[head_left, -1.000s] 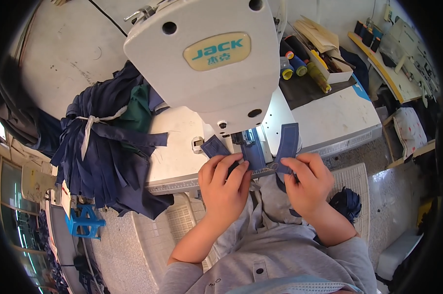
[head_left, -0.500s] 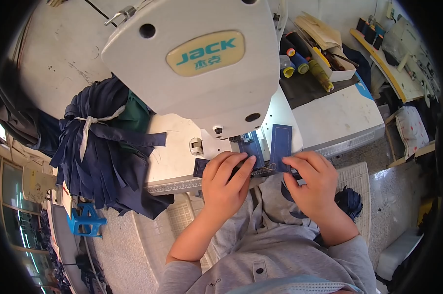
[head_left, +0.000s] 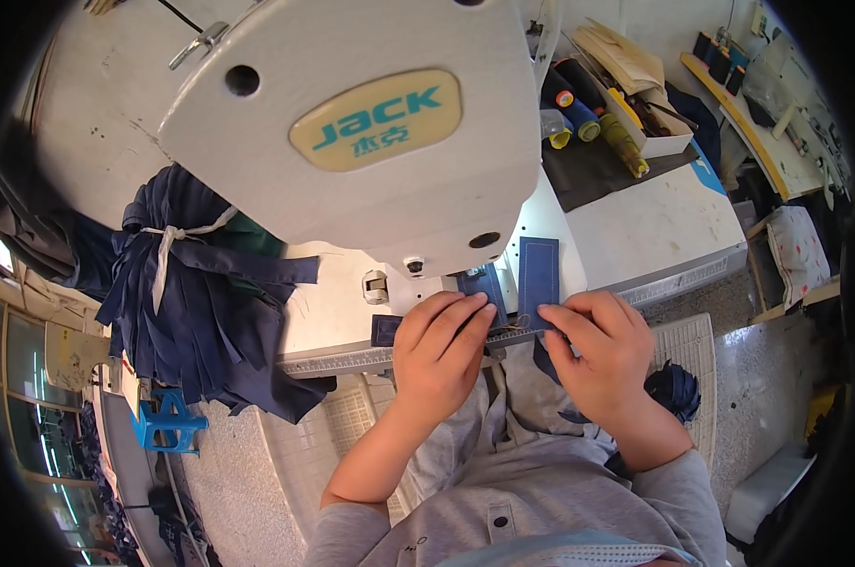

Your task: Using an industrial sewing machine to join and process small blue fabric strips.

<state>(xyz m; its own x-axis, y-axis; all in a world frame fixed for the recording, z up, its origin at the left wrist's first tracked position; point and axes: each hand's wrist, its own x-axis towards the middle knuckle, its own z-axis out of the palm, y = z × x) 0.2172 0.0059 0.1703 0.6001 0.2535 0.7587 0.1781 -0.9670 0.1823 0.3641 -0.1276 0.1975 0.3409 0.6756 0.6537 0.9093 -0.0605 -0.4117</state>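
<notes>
Strip [head_left: 540, 269] at Machine [head_left: 380, 213]

It lies at the surface's [head_left: 654, 241] near edge, long axis pointing away from the person [head_left: 550, 491]; navy, pale-stitched border. Right hand [head_left: 605, 345]: fingertips at near end; left hand [head_left: 437, 354]: on second strip [head_left: 489, 283]. Grips: cannot tell from here.

The white sewing-machine head [head_left: 371, 189] blocks the far middle, its lower end just beside the left hand [head_left: 441, 354]. Farther left, a tied navy bundle [head_left: 196, 293] closes off the side, but bare tabletop [head_left: 333, 293] lies between it and the machine. A flat navy strip [head_left: 539, 274] runs far from the right hand [head_left: 593, 345]; open tabletop stretches right of it, bounded on the far side by thread spools [head_left: 588, 127] and a white box [head_left: 668, 144].
</notes>
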